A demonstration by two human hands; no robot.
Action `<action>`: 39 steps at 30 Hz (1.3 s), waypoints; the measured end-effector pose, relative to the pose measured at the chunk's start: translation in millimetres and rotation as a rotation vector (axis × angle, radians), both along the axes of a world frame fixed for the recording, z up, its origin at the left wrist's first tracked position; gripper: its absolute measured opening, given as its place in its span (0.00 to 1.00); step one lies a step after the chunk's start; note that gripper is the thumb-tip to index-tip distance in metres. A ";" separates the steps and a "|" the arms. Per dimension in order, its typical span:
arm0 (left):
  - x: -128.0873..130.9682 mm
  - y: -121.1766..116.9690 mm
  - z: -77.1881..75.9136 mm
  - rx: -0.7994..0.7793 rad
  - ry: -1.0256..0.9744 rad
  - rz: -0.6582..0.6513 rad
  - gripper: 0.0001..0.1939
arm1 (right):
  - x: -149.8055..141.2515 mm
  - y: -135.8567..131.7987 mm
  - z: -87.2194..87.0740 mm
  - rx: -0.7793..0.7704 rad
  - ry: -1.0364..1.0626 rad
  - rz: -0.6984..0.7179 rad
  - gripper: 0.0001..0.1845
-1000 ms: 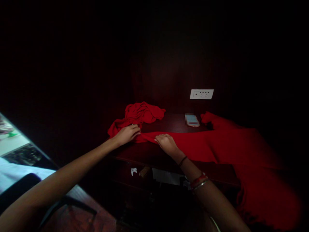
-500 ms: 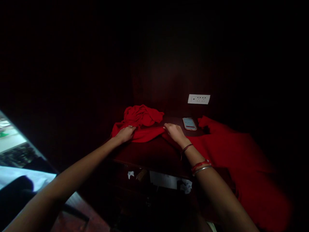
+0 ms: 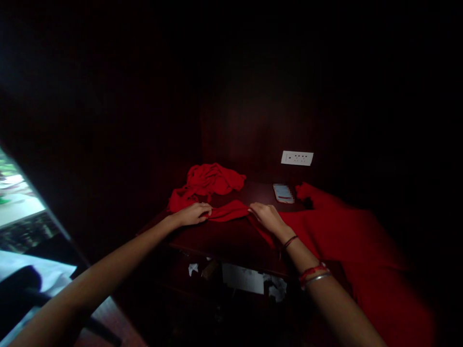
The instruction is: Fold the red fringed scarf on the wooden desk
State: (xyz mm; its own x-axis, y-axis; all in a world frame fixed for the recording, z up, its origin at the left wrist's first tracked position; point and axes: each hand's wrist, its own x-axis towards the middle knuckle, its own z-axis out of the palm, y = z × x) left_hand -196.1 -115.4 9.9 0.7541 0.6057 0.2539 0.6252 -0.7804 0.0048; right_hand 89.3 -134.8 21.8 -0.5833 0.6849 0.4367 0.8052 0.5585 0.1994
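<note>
A long red cloth (image 3: 229, 211) lies across a dark wooden surface, and both hands grip it near the front edge. My left hand (image 3: 195, 213) is closed on the cloth at the left, with a ring on one finger. My right hand (image 3: 268, 218) pinches it a short way to the right. Between them the cloth forms a narrow, gathered strip. Behind my left hand a crumpled heap of red cloth (image 3: 217, 178) rests on the surface. Beyond my right hand a broad red stretch (image 3: 347, 233) spreads right and hangs down. The fingertips are partly hidden.
Behind my right hand lies a lit phone (image 3: 283, 193). A white socket panel (image 3: 297, 158) sits on the dark back wall. Below the surface, an open shelf holds crumpled paper (image 3: 278, 290), a pale flat sheet (image 3: 243, 278) and a small brown piece (image 3: 210, 270).
Both hands have come slightly nearer to me, and the left has shifted right, shortening the strip between them. The view has tilted a little, so the background sits lower.
</note>
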 end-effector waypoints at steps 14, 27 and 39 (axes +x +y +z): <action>-8.3 -5.0 12.7 0.090 0.023 0.020 0.10 | 12.3 -0.7 -10.2 0.032 0.032 -0.002 0.15; -16.7 21.4 81.1 0.183 0.069 0.169 0.03 | -4.2 5.3 16.7 0.037 0.069 -0.078 0.17; -15.5 28.2 97.4 0.250 0.211 0.557 0.09 | -13.8 2.7 33.6 0.023 0.138 -0.146 0.17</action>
